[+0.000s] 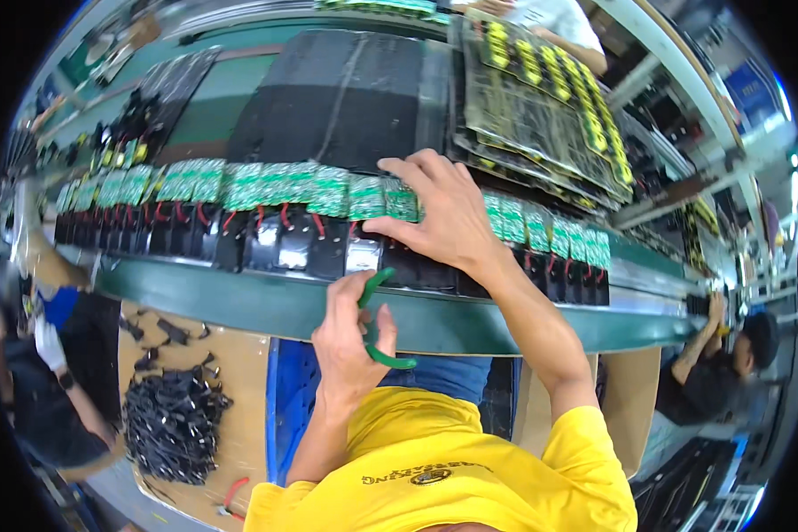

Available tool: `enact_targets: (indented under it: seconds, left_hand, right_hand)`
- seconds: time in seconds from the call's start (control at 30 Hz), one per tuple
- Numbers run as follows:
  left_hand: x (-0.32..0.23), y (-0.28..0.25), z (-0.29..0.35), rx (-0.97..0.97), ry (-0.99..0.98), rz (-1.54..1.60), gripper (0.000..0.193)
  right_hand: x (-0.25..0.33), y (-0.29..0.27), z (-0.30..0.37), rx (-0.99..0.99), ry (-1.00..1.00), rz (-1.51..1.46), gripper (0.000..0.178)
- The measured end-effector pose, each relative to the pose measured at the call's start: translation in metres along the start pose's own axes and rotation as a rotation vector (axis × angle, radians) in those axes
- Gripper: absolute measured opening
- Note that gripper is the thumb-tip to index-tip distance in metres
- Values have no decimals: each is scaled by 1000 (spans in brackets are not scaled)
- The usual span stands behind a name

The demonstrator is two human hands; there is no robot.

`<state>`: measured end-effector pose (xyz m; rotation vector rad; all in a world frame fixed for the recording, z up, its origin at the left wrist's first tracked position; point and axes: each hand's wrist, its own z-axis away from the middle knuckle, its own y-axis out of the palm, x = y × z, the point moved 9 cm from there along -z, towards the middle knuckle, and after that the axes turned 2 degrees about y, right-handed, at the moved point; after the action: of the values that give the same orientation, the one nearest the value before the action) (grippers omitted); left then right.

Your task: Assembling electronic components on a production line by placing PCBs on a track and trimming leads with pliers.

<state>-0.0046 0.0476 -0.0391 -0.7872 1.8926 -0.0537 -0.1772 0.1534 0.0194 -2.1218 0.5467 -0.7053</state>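
My left hand (348, 332) is closed around a green-handled tool like pliers (391, 360), held in front of the bench edge. Its two curved handles spread apart toward the right, while its jaws are hidden. Over the row of green circuit boards (332, 191) reaches my right hand (443, 208), thumb and fingers spread above the boards. Whether its fingertips touch one is unclear. Each board sits at the far end of a black flat pack (293, 250), several with short red wires (318, 224). My right hand and forearm hide part of the row.
Behind the row lie black sheets (328, 97) and stacked trays with yellow-black parts (541, 106). Below the green bench edge (204, 288), a cardboard box (244, 381) at left holds black pieces and red-handled pliers (233, 496). Other people work at both sides and across the bench.
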Motion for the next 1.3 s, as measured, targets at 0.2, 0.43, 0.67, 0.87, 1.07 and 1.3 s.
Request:
enact_targets:
  seconds: [0.2, 0.43, 0.67, 0.87, 1.07, 1.3]
  left_hand:
    - [-32, 24, -9, 55, 57, 0, 59]
    - [-75, 87, 3, 216, 254, 45, 56]
    - [-66, 111, 13, 212, 305, -16, 52]
    - [-64, 111, 20, 156, 211, -88, 50]
    - [-59, 115, 17, 148, 190, -114, 50]
    - [-61, 109, 15, 164, 233, -60, 50]
  right_hand:
    - [-5, -19, 8, -74, -8, 57, 76]
    - [-68, -138, 54, -132, -46, 109, 87]
    - [-205, -181, 167, 258, 116, 419, 103]
    - [-236, -150, 183, 284, 102, 247, 107]
    - [-236, -148, 181, 238, 99, 200, 96]
    - [-211, -200, 183, 70, 126, 217, 82]
